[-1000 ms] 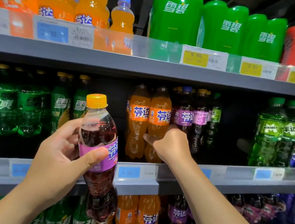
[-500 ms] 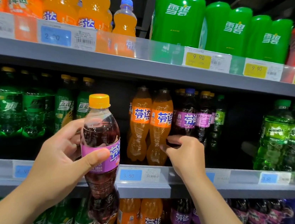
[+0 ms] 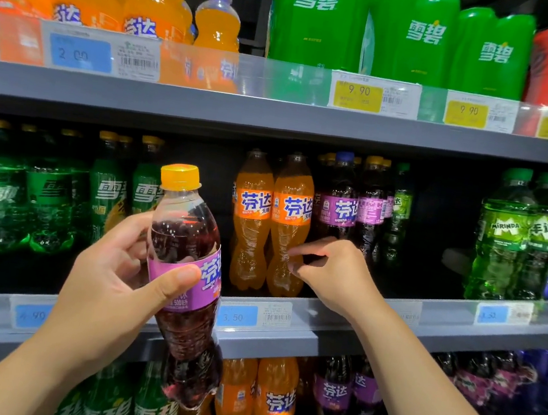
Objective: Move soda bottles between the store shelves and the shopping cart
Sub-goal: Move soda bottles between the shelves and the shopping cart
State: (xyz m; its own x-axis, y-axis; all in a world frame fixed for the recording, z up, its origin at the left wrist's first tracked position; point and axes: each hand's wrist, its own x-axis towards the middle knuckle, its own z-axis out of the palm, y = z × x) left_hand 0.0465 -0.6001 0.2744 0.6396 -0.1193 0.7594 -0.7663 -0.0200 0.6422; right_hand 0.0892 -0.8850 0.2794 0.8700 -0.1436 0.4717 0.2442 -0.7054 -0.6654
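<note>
My left hand (image 3: 112, 277) grips a grape soda bottle (image 3: 186, 265) with an orange cap and purple label, held upright and slightly tilted in front of the middle shelf (image 3: 318, 337). My right hand (image 3: 333, 273) reaches over the shelf's front lip with loosely curled fingers. Its fingertips touch the waist of the right one of two orange soda bottles (image 3: 289, 230). It holds nothing. More grape soda bottles (image 3: 338, 208) stand just right of the orange pair, behind my right hand.
Green soda bottles (image 3: 108, 194) fill the middle shelf's left side, with a dark gap between them and the orange pair. Green Mirinda bottles (image 3: 517, 237) and blue cans stand at the right. The top shelf (image 3: 277, 111) carries large orange and green bottles. The shelf below holds more soda.
My right hand has pulled back from the grape bottles deep in the shelf and shifted left to the orange bottle. My left hand keeps the grape bottle almost still.
</note>
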